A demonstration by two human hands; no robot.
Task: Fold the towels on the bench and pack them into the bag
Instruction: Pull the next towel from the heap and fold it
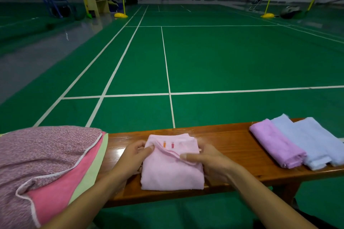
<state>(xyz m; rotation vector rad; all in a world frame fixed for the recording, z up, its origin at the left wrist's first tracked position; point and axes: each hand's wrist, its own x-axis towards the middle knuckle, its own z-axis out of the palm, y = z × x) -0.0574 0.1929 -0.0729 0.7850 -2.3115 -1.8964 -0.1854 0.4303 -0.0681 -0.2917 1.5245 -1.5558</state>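
1. The pink towel point(172, 165) lies folded into a near-square in the middle of the wooden surface point(229, 141), directly in front of the person, its slightly longer axis running from the near edge to the far edge.
2. It sits between the two hands: the left hand point(135, 154) pinches the upper left fold at the towel's left side, and the right hand point(206, 160) grips the flap across its right side, thumb on top. Both are equally near, each on its own side.
3. To the right, well apart, lie three folded towels side by side: one purple towel point(277, 147) and two light blue towels point(307, 145).
4. To the left sits the floral bag point(42, 163), with pink and pale green layers showing at its edge; one bag, I judge.
5. In all, four towels in view, the pink one apparently nearly folded.
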